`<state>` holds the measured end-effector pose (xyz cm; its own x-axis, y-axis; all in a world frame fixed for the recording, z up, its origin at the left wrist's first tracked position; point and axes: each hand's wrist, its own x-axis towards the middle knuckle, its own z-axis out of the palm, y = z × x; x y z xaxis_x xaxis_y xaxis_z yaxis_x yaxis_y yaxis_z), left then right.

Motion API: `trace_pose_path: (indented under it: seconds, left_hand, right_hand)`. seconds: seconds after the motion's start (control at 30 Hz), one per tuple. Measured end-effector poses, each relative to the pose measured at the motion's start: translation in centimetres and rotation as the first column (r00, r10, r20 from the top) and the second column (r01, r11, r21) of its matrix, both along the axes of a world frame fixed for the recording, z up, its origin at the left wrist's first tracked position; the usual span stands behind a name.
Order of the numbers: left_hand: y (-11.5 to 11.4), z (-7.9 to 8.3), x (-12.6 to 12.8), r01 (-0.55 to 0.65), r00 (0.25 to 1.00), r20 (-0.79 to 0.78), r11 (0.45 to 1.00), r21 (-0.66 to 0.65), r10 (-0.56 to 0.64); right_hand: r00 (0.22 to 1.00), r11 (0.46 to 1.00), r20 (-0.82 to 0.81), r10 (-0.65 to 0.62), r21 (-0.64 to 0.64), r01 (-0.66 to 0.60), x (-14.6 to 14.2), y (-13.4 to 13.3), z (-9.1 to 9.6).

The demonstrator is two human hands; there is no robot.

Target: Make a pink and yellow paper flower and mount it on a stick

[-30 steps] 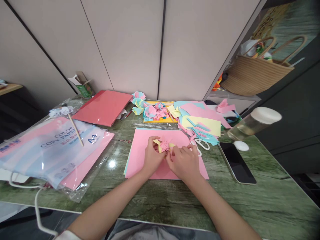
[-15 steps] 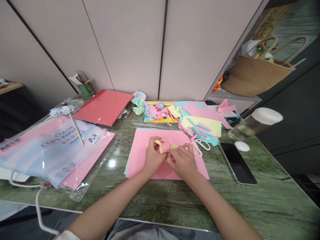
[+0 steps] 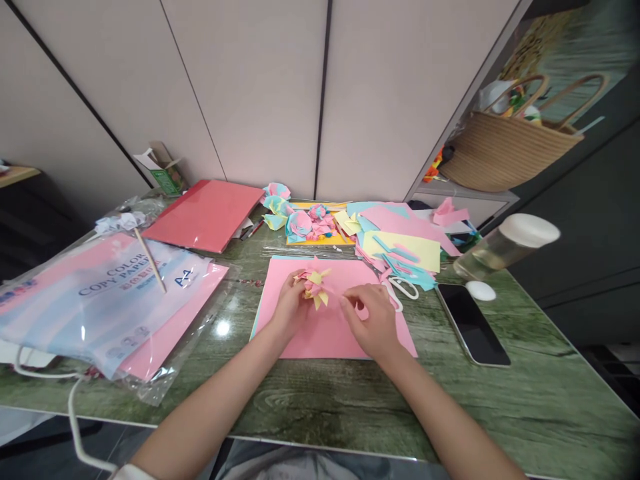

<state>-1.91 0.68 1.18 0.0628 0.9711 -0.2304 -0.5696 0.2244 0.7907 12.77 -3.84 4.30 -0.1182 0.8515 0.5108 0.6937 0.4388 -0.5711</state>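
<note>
My left hand (image 3: 291, 303) has its fingers closed around a folded paper flower (image 3: 315, 285) with pointed pink and yellow petals. The flower faces up and toward the right, above a stack of pink paper (image 3: 333, 340). My fingers hide its left side and underside. To the right of the flower, apart from it, is my right hand (image 3: 374, 317). Its fingers are loosely curled, a gap shows between thumb and fingers, and I see nothing in it. White-handled scissors (image 3: 404, 288) lie just beyond that hand.
Paper flowers (image 3: 300, 225) and coloured scraps (image 3: 410, 250) lie along the back. A phone (image 3: 473, 327), a white-lidded bottle (image 3: 500, 247) and a white oval object (image 3: 481, 291) are right. Left are a red folder (image 3: 207, 213) and a bag of copy paper (image 3: 120, 300); thin wires (image 3: 300, 253) lie behind the stack.
My left hand has moved slightly left and turned the flower, so its yellow points now show in front. My right hand has let go of the flower and drawn away to the right.
</note>
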Motion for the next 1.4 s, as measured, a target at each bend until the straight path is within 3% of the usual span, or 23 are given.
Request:
trace_pose_path:
  seconds: [0.1,0.2,0.43,0.57,0.77,0.93,1.17,1.27,1.4]
  left_hand:
    - [-0.1,0.2,-0.1,0.099,0.991,0.090,0.995,-0.029,-0.096]
    - [-0.6,0.4,0.1,0.119,0.989,0.088,0.992,-0.043,-0.115]
    - [-1.6,1.0,0.4,0.146,0.989,-0.002,0.989,0.026,-0.146]
    - [-1.5,1.1,0.3,0.146,0.989,0.032,0.989,0.022,-0.147]
    - [-0.9,1.1,0.3,0.247,0.952,0.212,0.962,-0.118,-0.219]
    - [-1.0,1.1,0.3,0.341,0.922,0.244,0.930,-0.141,-0.301]
    - [-1.1,0.9,0.3,0.370,0.912,0.248,0.915,-0.160,-0.326]
    - [-1.2,0.8,0.4,0.383,0.901,0.281,0.911,-0.156,-0.330]
    - [-1.4,0.9,0.6,0.338,0.921,0.248,0.933,-0.126,-0.300]
  right_hand:
    - [0.978,0.993,-0.198,-0.061,-0.114,0.039,0.0,0.3,0.0]
    - [0.936,0.984,-0.347,-0.064,-0.179,0.001,-0.1,0.7,-0.1]
    - [0.896,0.961,-0.440,-0.053,-0.266,-0.073,-0.2,0.9,-0.2]
    - [0.865,0.972,-0.496,-0.074,-0.231,-0.049,0.0,0.8,-0.3]
    - [0.951,0.997,-0.309,0.001,-0.068,-0.024,-0.3,0.0,0.0]
    - [0.975,0.996,-0.210,0.079,0.056,-0.069,-0.4,-0.3,-0.1]
    - [0.979,0.988,-0.186,0.079,0.143,-0.052,-0.2,-0.2,-0.4]
    - [0.986,0.970,-0.150,0.071,0.240,-0.033,-0.1,-0.2,-0.6]
    - [0.993,0.953,-0.065,0.095,0.294,-0.072,0.0,-0.1,-0.8]
